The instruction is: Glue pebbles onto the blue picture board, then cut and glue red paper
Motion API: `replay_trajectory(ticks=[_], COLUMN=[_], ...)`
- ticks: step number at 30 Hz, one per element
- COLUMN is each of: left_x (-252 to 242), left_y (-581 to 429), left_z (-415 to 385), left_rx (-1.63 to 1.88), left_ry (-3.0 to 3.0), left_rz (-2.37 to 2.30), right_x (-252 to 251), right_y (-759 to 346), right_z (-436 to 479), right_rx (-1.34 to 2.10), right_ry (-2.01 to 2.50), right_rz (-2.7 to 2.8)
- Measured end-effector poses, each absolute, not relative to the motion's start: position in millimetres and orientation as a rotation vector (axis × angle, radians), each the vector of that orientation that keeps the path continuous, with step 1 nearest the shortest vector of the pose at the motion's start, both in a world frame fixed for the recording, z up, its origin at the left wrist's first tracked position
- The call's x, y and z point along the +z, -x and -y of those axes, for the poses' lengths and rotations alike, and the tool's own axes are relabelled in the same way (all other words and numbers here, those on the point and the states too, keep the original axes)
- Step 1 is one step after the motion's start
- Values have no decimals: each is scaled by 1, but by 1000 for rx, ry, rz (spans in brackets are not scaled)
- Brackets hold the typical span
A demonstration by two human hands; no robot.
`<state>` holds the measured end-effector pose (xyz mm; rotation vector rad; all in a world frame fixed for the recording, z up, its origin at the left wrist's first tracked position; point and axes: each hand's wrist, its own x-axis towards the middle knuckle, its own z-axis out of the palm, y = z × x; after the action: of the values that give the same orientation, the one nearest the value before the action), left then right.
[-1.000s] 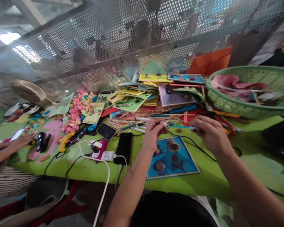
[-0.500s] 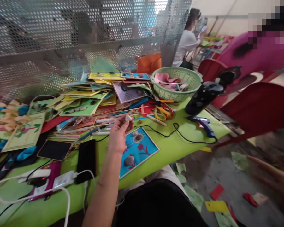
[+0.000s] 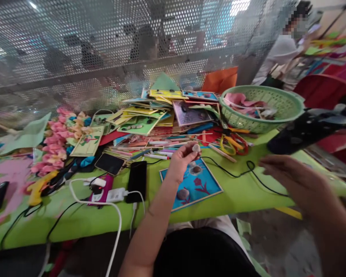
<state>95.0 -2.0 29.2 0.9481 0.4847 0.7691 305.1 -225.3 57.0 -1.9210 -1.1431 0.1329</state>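
1. Pinching a small pale pebble [image 3: 196, 147] between thumb and fingertips, the left hand [image 3: 181, 163] is raised over the far edge of the blue card [image 3: 203, 184], its other fingers curled in.
2. The blue card lies flat on the green tabletop [image 3: 242, 196], close to the near edge, and carries red flower shapes and further stones [image 3: 183, 193] on its face.
3. To the right of the blue card, the right hand [image 3: 294, 181] hovers above the tabletop. It is blurred, with its fingers loosely spread and pointing toward the card, and nothing shows in its grasp.
4. A black cable [image 3: 233, 174] runs from just behind the blue card out to its right and passes beneath the right hand.
5. Left of the blue card lies a black phone [image 3: 137, 181], with a white charger [image 3: 115, 194] just beside it.
6. Behind the blue card sits a heap of coloured cards [image 3: 144, 125]. Behind it and to the right are scissors [image 3: 232, 143] and a green basket [image 3: 265, 125].
7. Well to the left of the blue card lie pink paper flowers [image 3: 56, 134].
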Motion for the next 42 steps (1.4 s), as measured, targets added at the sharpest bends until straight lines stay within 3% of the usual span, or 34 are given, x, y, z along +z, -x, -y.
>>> replay_trajectory(ticks=[4, 9, 42], left_x=[32, 32, 31], left_y=[-94, -93, -90], left_z=[6, 5, 6], left_rx=[763, 732, 728], left_ry=[-1004, -1071, -1197], left_rz=[-506, -474, -486], right_x=[77, 76, 57], right_y=[-264, -250, -253], right_z=[143, 95, 88], right_rx=[296, 252, 218], right_ry=[1813, 1831, 1708], right_rz=[1427, 1698, 1872])
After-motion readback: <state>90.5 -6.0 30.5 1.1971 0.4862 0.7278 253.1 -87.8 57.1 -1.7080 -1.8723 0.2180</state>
